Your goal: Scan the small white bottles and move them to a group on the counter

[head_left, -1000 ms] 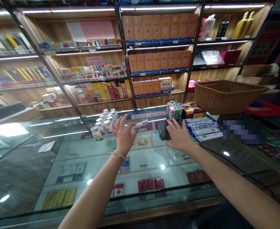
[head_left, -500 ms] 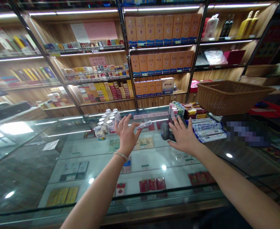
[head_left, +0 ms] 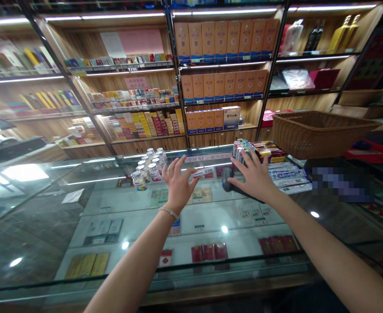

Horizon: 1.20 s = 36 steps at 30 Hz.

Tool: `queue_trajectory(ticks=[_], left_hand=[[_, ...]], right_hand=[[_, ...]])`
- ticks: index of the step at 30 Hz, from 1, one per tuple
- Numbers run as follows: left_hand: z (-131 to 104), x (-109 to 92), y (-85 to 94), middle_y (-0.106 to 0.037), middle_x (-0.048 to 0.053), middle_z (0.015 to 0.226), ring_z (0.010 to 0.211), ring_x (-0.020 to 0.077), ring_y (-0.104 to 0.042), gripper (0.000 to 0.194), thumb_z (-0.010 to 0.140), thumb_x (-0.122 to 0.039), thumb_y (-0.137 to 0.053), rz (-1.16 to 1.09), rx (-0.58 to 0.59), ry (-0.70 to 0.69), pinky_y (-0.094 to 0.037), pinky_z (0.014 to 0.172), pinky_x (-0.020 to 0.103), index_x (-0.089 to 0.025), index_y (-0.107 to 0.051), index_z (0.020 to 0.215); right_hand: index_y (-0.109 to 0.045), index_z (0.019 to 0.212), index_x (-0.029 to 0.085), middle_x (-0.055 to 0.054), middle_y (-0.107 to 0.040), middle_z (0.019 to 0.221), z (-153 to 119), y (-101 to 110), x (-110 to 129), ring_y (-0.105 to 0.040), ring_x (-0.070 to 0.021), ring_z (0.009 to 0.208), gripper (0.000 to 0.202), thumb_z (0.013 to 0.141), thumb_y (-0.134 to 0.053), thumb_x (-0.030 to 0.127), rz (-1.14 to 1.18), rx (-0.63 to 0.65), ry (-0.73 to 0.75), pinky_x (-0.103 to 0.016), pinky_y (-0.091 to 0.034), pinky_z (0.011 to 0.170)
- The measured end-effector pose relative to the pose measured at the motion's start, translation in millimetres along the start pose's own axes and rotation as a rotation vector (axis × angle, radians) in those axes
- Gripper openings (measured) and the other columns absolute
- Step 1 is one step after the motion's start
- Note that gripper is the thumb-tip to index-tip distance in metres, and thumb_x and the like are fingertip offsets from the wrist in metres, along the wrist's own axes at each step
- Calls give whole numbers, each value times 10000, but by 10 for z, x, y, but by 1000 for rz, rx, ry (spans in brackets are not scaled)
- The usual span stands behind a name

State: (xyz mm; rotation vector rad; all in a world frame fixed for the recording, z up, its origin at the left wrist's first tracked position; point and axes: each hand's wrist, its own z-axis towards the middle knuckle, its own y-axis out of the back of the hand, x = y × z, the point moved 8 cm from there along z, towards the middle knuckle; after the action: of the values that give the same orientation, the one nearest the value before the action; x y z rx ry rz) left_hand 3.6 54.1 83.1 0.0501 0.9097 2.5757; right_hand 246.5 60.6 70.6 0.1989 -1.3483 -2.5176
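My left hand [head_left: 179, 184], with a beaded bracelet at the wrist, pinches a small white packet [head_left: 201, 173] between thumb and index finger above the glass counter [head_left: 191, 208]. Its other fingers are raised. To the right, my right hand [head_left: 254, 176] is spread with its fingers apart, over a dark handheld scanner [head_left: 227, 180] that lies on the glass. Several small bottles with white caps [head_left: 149, 167] stand left of my left hand. Just beyond my right fingertips are pink and green cans or rolls [head_left: 240, 147].
At the right sit a large wicker basket [head_left: 321, 132] and long blue-white packs [head_left: 291, 178]. Red and yellow packs [head_left: 269, 151] lie behind my right hand. Shelves with orange boxes [head_left: 220, 41] line the back. Cigarette-like packs [head_left: 209, 252] show under the glass.
The small packet has turned to lie more level in my left hand. My right hand has shifted slightly right and up, uncovering more of the scanner. The view has moved a little.
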Motion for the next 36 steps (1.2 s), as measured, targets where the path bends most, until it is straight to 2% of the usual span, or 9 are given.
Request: queue_trajectory(ticks=[6,10,13,20,27,36], left_hand=[[8,-10,16,-528,78,1518,1421,353,-414,153,855,-369,-752,-11,5,2,-167,1199,644,-299,-752,991],[9,-7,30,-533,77,1514,1413,351,-425,147,846,-341,-762,-7,-5,0,-175,1198,638,-300,-754,986],[7,-10,38,-532,77,1515,1412,347,-426,149,842,-328,-767,-5,-10,-12,-167,1204,634,-301,-752,988],[3,-23,25,-529,78,1519,1424,341,-420,152,850,-349,-761,3,9,-30,-172,1205,633,-307,-752,996],[-5,-30,-23,-507,70,1540,1443,335,-398,165,840,-325,-771,-11,41,-36,-157,1215,633,-309,-744,1003],[32,-37,-4,-461,92,1566,1457,345,-369,187,830,-378,-776,-121,67,71,-221,1209,602,-266,-736,974]], right_hand=[[-680,1290,294,-131,-391,1618,304,189,260,-219,-380,1537,438,926,-619,530,118,-69,128,-729,-80,1194],[-749,1100,271,-121,-376,1630,419,153,484,-212,-383,1542,289,861,-731,432,155,-87,186,-695,-100,1204],[-748,1047,265,-124,-379,1628,451,89,574,-223,-388,1537,243,835,-760,384,176,-103,194,-706,-124,1188],[-745,993,265,-108,-446,1590,439,-45,570,-290,-378,1507,162,851,-741,342,214,-135,175,-693,-181,1170],[-749,965,261,-100,-465,1579,384,-87,572,-311,-375,1495,133,878,-704,351,211,-138,168,-682,-169,1172],[-772,950,260,-104,-442,1595,396,-107,626,-277,-374,1512,125,864,-698,314,213,-105,149,-682,-136,1184]])
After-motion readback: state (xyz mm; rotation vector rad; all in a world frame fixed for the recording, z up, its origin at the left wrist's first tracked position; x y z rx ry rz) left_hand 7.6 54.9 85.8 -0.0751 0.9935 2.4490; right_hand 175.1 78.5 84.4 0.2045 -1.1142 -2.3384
